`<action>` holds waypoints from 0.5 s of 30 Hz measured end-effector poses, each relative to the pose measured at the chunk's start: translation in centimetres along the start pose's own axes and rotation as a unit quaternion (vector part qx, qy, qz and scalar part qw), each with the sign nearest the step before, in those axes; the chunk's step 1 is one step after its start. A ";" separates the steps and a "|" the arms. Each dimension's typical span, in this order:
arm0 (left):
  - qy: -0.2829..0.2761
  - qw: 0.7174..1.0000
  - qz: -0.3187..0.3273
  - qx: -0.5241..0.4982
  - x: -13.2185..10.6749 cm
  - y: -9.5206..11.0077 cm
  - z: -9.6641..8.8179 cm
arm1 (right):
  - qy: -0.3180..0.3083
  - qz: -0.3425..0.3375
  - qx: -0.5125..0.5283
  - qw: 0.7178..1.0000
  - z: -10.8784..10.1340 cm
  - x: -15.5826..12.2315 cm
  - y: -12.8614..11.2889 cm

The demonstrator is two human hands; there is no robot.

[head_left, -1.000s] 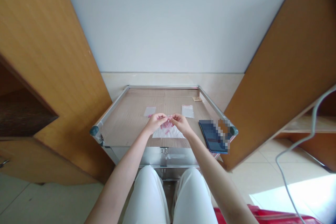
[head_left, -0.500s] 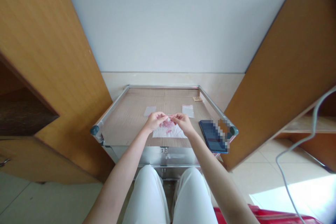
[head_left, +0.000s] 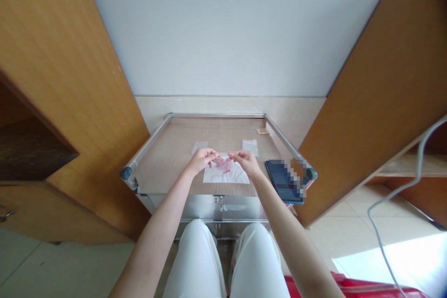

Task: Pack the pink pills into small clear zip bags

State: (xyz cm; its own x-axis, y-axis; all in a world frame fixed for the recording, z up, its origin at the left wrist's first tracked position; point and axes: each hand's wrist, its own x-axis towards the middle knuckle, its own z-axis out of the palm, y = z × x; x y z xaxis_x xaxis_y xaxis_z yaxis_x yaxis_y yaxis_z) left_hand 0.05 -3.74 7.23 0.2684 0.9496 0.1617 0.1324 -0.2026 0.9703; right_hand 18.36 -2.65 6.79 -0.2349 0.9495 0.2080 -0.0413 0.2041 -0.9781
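A white sheet point(head_left: 228, 178), like tissue or cloth, lies flat near the front of the tabletop. On its middle is a loose cluster of small pink pieces point(head_left: 225, 165), too small to name. Above its left back edge, my left hand point(head_left: 204, 158) is pinched, thumb against forefinger. Facing it across a narrow gap, my right hand point(head_left: 244, 160) is pinched too. Something pale and thin seems to run between the fingertips, but I cannot make out what it is.
A small clear plastic bag point(head_left: 199, 146) lies behind my left hand, another bag point(head_left: 249, 147) behind my right. A brown tag point(head_left: 262, 131) is at the back right. A dark tablet point(head_left: 281, 179) rests on the right edge. Metal rails point(head_left: 218, 115) border the table; wooden cabinets point(head_left: 115, 149) flank it.
My hands have drawn slightly apart, the left one moving left, so the gap between the fingertips is wider. More of the pink cluster and the sheet shows.
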 end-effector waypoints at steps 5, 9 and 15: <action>0.028 0.999 -0.004 0.016 0.0 -0.4 -0.8 | 0.012 0.003 0.019 1.000 -0.7 0.0 -0.3; 0.116 0.993 0.012 0.012 -0.5 -1.4 -1.2 | 0.054 0.012 0.042 0.998 -1.5 -0.1 -0.7; 0.252 0.958 0.113 0.071 -1.9 -2.3 2.2 | 0.105 0.074 0.126 0.984 -0.3 -0.3 -0.4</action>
State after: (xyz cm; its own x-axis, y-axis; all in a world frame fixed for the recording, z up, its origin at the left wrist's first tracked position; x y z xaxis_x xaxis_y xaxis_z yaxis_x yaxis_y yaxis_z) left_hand 1.33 -5.56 4.28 -0.1852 0.8654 0.4655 0.2642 -0.4124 0.8718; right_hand 18.76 -2.94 7.08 -0.0524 0.9980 0.0348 -0.2665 0.0196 -0.9636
